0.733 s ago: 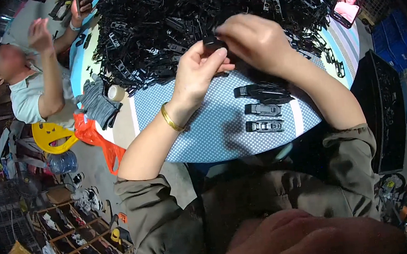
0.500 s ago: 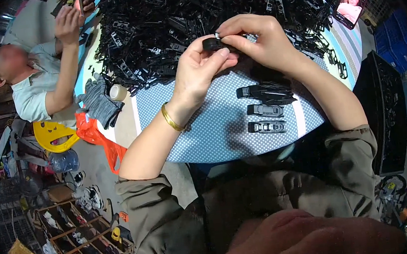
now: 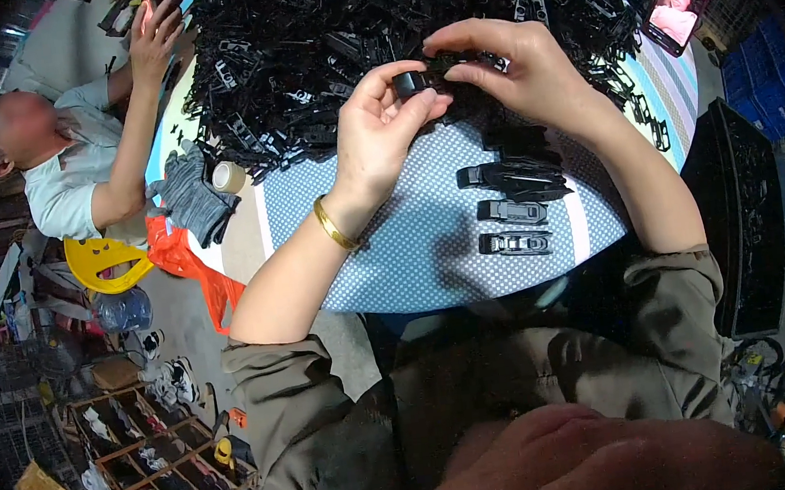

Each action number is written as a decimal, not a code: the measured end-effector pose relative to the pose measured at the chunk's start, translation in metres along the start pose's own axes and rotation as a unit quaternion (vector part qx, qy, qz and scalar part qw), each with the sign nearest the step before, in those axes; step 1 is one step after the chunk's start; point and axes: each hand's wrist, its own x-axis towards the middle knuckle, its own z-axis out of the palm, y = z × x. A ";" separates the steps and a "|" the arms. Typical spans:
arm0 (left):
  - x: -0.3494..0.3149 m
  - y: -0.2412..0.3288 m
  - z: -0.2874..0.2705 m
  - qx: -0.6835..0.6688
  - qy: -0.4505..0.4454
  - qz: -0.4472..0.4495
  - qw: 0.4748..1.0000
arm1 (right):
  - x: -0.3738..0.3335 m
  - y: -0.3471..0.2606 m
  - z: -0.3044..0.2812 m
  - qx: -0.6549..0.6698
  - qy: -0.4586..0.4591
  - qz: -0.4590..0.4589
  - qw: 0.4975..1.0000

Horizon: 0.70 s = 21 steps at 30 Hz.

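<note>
Over the near edge of the pile, my left hand (image 3: 376,140) pinches a black plastic part (image 3: 409,82) between thumb and fingers. My right hand (image 3: 529,66) is bent around the right end of the same part, thumb below and index finger above; its exact contact is dark and hard to make out. Just below my hands, on the blue dotted tabletop (image 3: 394,254), lies a stack of black parts (image 3: 524,177). Two single black clips, an upper one (image 3: 511,212) and a lower one (image 3: 515,244), lie in line nearer to me.
A heap of black plastic parts (image 3: 296,54) covers the far table. At its left are a tape roll (image 3: 228,177), grey gloves (image 3: 187,198) and a red plastic bag (image 3: 185,252). A phone (image 3: 676,12) stands far right. Another person (image 3: 69,174) sits at left, hands raised.
My right fingers have spread wider and shifted a little right, so more of the black part shows between my hands. The other person's raised hand has moved slightly right.
</note>
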 end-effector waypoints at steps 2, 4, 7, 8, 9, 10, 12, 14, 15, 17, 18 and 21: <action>0.000 -0.001 0.000 -0.009 0.016 -0.005 1.000 | -0.001 -0.001 0.003 -0.043 0.004 -0.039 0.998; -0.001 -0.003 -0.001 -0.016 0.017 -0.004 1.000 | 0.001 -0.004 0.005 -0.041 0.042 -0.067 0.996; -0.001 -0.002 -0.002 -0.014 0.022 0.000 1.000 | 0.002 -0.006 0.003 0.057 0.061 0.027 0.996; -0.001 -0.002 -0.002 -0.005 0.024 0.003 1.000 | 0.002 -0.007 0.001 0.057 0.060 0.026 0.996; -0.001 -0.001 -0.002 -0.005 0.025 0.003 1.000 | 0.003 -0.009 -0.004 0.062 0.057 0.095 0.992; 0.000 -0.001 -0.002 -0.002 0.028 0.007 1.000 | 0.003 -0.009 -0.007 0.067 0.053 0.163 0.983; 0.000 0.000 -0.001 0.001 0.030 0.010 0.999 | 0.004 -0.006 -0.008 0.103 0.037 0.204 0.973; 0.001 -0.001 0.000 0.009 0.039 0.023 0.999 | 0.003 -0.003 -0.006 0.137 0.022 0.245 0.960; 0.001 -0.001 -0.001 0.010 0.040 0.023 0.999 | 0.002 -0.002 -0.002 0.220 0.003 0.258 0.941; 0.001 -0.003 -0.003 0.012 0.055 0.036 0.998 | 0.001 0.000 0.005 0.338 -0.027 0.268 0.902; 0.001 -0.002 -0.003 0.012 0.055 0.036 0.998 | 0.001 0.000 0.005 0.338 -0.027 0.267 0.902; 0.000 0.001 -0.001 0.024 0.074 0.023 0.997 | 0.002 0.000 0.005 0.280 -0.036 0.277 0.918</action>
